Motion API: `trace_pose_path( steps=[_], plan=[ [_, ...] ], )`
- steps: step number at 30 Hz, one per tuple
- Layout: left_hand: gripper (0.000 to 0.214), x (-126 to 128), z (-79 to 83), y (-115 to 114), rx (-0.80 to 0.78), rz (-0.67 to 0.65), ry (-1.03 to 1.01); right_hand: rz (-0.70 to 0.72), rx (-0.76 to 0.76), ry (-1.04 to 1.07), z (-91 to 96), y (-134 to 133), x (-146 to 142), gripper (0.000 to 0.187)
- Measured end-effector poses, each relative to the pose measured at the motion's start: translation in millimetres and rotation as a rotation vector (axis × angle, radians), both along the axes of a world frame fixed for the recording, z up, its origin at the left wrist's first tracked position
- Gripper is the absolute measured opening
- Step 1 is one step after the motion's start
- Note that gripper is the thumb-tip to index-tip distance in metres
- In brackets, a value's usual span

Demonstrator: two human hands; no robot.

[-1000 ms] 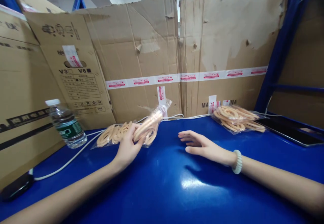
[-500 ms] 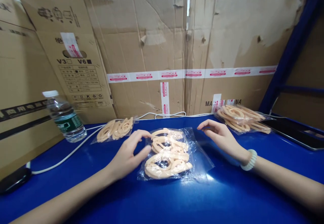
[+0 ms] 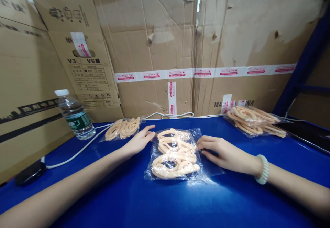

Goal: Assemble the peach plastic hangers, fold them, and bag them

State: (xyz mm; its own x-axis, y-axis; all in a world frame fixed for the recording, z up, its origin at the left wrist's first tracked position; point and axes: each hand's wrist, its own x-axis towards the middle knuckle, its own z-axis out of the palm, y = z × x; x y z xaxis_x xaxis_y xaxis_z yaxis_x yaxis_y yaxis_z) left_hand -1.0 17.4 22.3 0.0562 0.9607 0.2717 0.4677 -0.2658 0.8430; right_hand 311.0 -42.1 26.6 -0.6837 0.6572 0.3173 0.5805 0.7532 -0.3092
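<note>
A clear plastic bag (image 3: pixel 198 164) lies flat on the blue tabletop between my hands. In it are several beige looped pieces (image 3: pixel 171 157) that look like folding hangers. My left hand (image 3: pixel 141 141) is just off the bag's upper left edge, fingers stretched and thumb a little apart, with nothing in it. On the other side, the bent fingers of my right hand (image 3: pixel 219 150) reach the bag's right edge. Its thumb sits slightly below the fingers, over the loose flap, and I see no clear grip. A pale coiled band is on my right wrist.
Similar filled bags lie at the back left (image 3: pixel 123 129) and in a stack at the back right (image 3: pixel 254 119). A water bottle (image 3: pixel 77 118), a white cable (image 3: pixel 69 161) and a black device (image 3: pixel 31 173) are on the left. Cardboard sheets (image 3: pixel 154 49) wall the back; a dark tablet-like slab (image 3: pixel 306 135) lies far right.
My right hand has come down and left to the bag's edge. My left hand has drawn back from the bag's left side, its fingers straighter. The view has shifted slightly.
</note>
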Motion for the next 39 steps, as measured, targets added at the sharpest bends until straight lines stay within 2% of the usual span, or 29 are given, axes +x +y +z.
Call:
trace_pose_path(
  steps=[6,9,16,20,26,31,39],
  plan=[
    [0.023,4.9,9.3,10.8,-0.261,-0.160,0.096,-0.008,0.047,-0.090,-1.0,-3.8,-4.0,0.021],
    [0.029,8.7,8.6,18.7,-0.334,-0.197,0.107,-0.003,0.063,-0.136,1.2,-6.6,-4.5,0.018],
    [0.032,13.5,-7.4,29.5,-0.200,-0.067,0.109,-0.011,0.091,-0.177,1.9,-8.7,-3.7,0.020],
    [0.032,8.9,-3.7,31.7,-0.149,-0.013,0.149,-0.030,0.097,-0.152,0.5,-5.6,-2.9,0.022],
    [0.021,6.8,7.3,12.2,-0.230,-0.067,0.152,-0.102,0.100,-0.070,-5.9,-2.9,1.0,0.010],
    [0.015,10.0,9.0,-12.0,-0.270,-0.062,0.039,-0.117,0.138,0.028,-14.8,3.5,3.8,0.030],
    [0.037,25.4,4.2,-27.7,-0.376,-0.066,-0.303,-0.141,-0.094,0.128,-15.1,9.7,3.6,0.030]
  ],
)
